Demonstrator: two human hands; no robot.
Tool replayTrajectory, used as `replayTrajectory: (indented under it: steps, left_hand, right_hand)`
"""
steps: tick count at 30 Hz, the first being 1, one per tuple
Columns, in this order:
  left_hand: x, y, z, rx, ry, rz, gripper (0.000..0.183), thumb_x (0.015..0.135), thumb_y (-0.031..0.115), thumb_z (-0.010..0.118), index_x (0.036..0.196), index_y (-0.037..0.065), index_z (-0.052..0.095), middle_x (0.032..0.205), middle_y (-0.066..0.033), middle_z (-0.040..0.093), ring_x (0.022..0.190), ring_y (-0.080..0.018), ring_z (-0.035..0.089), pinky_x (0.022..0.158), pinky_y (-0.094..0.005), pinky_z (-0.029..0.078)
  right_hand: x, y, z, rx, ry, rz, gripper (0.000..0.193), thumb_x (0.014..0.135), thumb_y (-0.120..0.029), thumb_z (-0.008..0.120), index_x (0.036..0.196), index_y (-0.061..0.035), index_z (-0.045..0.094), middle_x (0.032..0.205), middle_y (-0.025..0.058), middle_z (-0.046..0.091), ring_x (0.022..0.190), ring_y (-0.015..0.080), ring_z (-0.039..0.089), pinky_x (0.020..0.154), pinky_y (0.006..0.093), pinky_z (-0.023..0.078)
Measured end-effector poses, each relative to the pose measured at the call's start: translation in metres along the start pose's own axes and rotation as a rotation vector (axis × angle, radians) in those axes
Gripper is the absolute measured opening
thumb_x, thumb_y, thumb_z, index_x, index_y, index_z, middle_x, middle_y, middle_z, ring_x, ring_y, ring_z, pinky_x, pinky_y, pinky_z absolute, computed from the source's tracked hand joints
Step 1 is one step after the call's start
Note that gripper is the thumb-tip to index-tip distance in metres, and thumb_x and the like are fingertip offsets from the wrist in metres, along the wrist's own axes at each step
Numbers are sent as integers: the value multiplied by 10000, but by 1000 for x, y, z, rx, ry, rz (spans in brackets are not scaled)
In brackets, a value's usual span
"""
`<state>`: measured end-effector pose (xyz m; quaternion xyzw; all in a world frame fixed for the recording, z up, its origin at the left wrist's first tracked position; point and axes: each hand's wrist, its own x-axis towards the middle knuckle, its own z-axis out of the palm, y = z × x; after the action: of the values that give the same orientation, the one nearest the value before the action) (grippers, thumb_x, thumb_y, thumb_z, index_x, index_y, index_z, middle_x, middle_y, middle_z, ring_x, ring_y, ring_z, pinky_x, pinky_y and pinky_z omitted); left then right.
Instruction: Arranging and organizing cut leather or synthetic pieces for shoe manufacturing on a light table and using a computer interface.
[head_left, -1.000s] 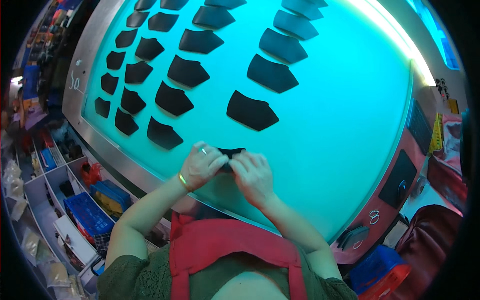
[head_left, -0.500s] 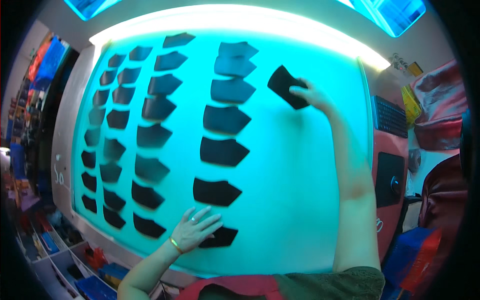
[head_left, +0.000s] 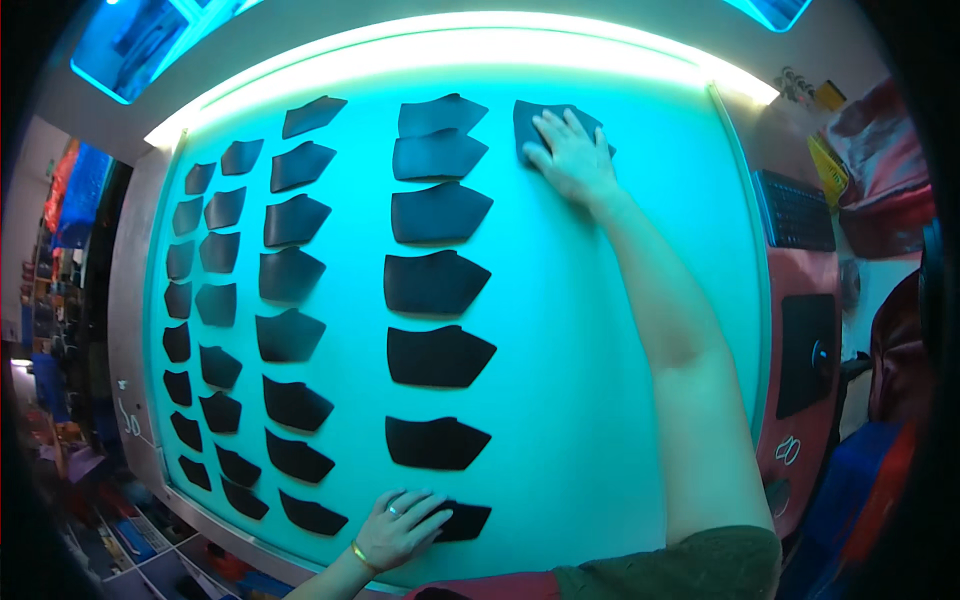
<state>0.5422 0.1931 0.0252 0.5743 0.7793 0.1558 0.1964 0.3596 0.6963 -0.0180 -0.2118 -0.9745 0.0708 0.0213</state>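
Observation:
My right hand (head_left: 575, 165) lies with fingers spread on a dark pentagon-like cut piece (head_left: 530, 120) at the far right of the lit table. It presses the piece flat and covers most of it. My left hand (head_left: 400, 528), wearing a ring and a bracelet, rests near the front edge with its fingers stretched out. Its fingertips reach over the left end of a black cut piece (head_left: 468, 521). A column of similar pointed pieces (head_left: 440, 357) runs away from that hand, and the farthest two overlap.
More dark pieces (head_left: 292, 335) lie in columns to the left on the glowing turquoise table (head_left: 600, 400). A bright light strip (head_left: 480, 45) borders the far side. On the right ledge are a black keyboard (head_left: 797, 212) and a dark pad (head_left: 806, 355).
My right hand has moved away and left, laying the held dark piece on the table and flattening its fingers over it. My left hand stays by the nearest piece. The view has shifted.

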Motion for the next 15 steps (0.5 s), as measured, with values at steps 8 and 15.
replayTrajectory:
  steps: [8,15]
  left_hand:
    - [-1,19,-3,24,-6,8,541,726,317,777,1219,166,613,1335,-68,540,1200,-269,509,994,-448,373]
    - [-8,9,3,-44,69,42,539,710,225,783,1210,134,602,1304,-104,535,1157,-306,521,956,-460,407]
  right_hand:
    - [-238,-31,4,-10,20,-58,755,931,-610,416,1511,-143,292,1588,38,240,1480,252,153,1169,573,99]
    - [-312,-52,4,21,-99,-100,820,907,-654,410,1522,-132,259,1590,65,228,1482,276,140,1165,588,79]
